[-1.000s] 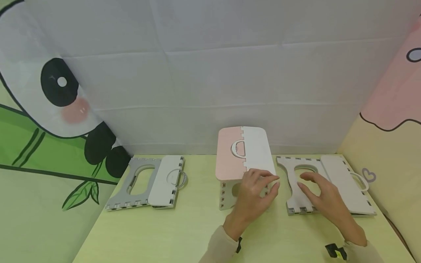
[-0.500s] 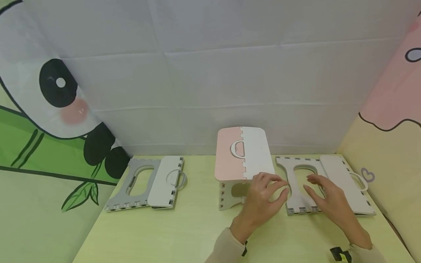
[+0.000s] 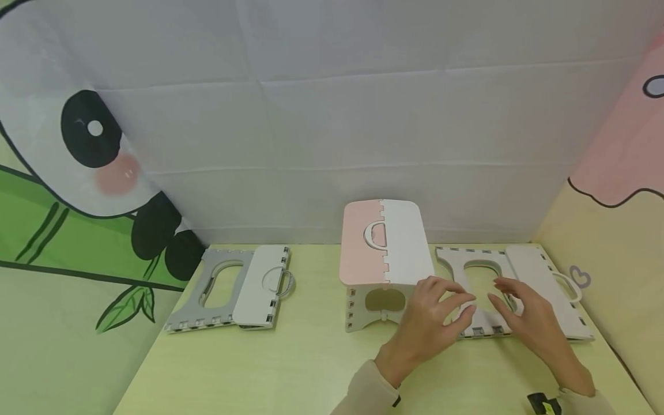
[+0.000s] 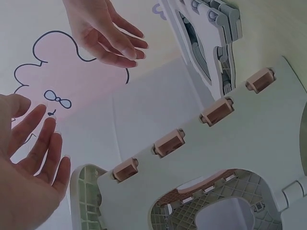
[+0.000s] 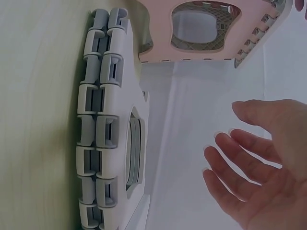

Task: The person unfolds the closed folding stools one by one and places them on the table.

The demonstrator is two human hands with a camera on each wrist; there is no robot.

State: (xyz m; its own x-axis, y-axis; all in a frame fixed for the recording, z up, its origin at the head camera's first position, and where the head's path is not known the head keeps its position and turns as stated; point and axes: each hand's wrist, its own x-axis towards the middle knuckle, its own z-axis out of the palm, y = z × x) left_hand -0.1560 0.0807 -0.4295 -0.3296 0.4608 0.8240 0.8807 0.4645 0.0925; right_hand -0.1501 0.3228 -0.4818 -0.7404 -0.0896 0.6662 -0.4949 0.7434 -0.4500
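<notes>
A folding step stool (image 3: pixel 363 242) with a pink and white top stands unfolded at the back middle of the table. My left hand (image 3: pixel 427 320) hovers off its front right corner, fingers loosely bent and nothing between them. To the right, a white and grey folded stool (image 3: pixel 539 288) lies flat. Over its oval opening hangs my right hand (image 3: pixel 534 323), thumb and fingers apart, holding nothing. In the left wrist view both hands show above the unfolded stool's side panel (image 4: pixel 201 148). The right wrist view has the hinged edge (image 5: pixel 98 124) of the folded stool beside my right hand (image 5: pixel 259 158).
A second folded stool (image 3: pixel 228 288), grey and white with a carrying handle (image 3: pixel 286 283), lies flat on the left of the pale yellow-green table (image 3: pixel 290 369). A white cloth backdrop (image 3: pixel 311 115) rises behind the table. Printed cartoon panels border both sides.
Both hands have drifted to the right, the left one farther, from in front of the unfolded stool toward the folded stool on the right. The stools have not moved.
</notes>
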